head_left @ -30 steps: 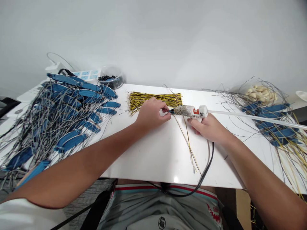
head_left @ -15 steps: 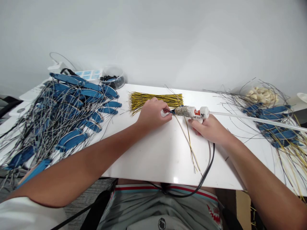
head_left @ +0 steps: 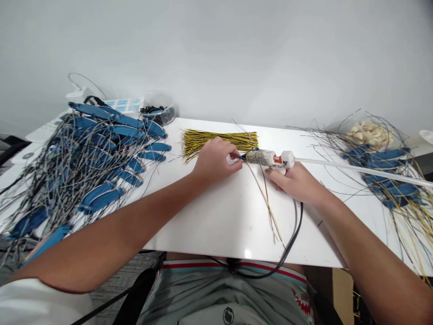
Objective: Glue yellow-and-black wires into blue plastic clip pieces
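My right hand is wrapped around the grip of a white hot glue gun, with a long clear glue stick running out of its back. The gun points left, its front end crusted with residue. My left hand is closed in a pinch right at the nozzle, on a small blue piece with thin wires that hang toward the front of the table. Most of that piece is hidden by the fingers and the nozzle. Behind my left hand lies a bundle of yellow and black wires.
A large heap of blue pieces with dark wires covers the left side. Near the wall stands a clear tub with black bits. On the right are more wired blue pieces and cream-coloured pieces. The gun's black cord drops over the front edge.
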Demonstrator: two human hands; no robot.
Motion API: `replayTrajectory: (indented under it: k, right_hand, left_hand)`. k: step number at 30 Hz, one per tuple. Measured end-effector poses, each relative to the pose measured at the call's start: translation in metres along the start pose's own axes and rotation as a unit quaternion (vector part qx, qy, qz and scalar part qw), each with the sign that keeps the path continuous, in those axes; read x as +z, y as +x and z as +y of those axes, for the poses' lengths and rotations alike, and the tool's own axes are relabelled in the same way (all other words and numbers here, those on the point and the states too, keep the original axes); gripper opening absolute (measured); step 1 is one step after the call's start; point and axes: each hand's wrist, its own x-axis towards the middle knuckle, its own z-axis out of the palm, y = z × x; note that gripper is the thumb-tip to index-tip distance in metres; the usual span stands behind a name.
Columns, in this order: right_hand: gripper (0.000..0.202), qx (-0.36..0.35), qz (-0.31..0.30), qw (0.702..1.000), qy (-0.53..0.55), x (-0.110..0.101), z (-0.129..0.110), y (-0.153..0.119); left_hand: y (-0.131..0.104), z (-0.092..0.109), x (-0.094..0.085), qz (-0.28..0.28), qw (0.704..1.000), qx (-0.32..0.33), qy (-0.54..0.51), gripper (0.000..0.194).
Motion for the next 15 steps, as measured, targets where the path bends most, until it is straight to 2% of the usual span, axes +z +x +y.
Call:
replayTrajectory:
  k: [15]
  right_hand:
    - [0.027,-0.008,-0.007,1.000,0.025,-0.0011,0.0029,0.0000]
  left_hand:
    - [0.0006,-0.0011,0.0003,-0.003,1.000,0.001,-0.007,0.012]
